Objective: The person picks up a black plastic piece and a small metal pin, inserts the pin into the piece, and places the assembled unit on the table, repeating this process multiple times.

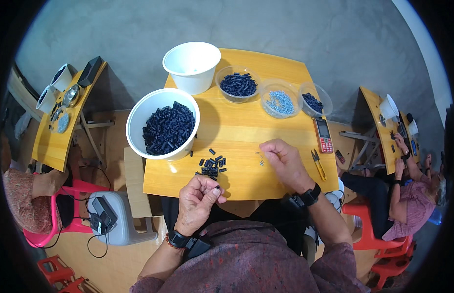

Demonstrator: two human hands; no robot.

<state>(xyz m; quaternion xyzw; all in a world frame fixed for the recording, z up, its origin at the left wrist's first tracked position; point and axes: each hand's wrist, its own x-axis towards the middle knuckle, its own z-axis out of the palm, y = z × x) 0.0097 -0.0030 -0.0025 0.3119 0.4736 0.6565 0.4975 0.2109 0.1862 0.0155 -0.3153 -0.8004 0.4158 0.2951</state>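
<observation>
Small black piece (217,187) at the tips of the left hand (198,199), thumb and finger clamped on it, just over the table's near edge. Right hand (286,163) above the tabletop (246,134), fingertips bunched close; cannot tell whether they meet or pinch anything. Tiny bright bits (261,161) lie just below them. Judgement: grip should stay light and near one end, since a part this small likely rolls or slips; better held farther in over the wood, where a drop would land in reach. Loose pile of black parts (213,165) beyond the left hand, best kept clear of the wrist. Farther out, white bucket (133,128), yellow-handled snips (318,166) to the right.
</observation>
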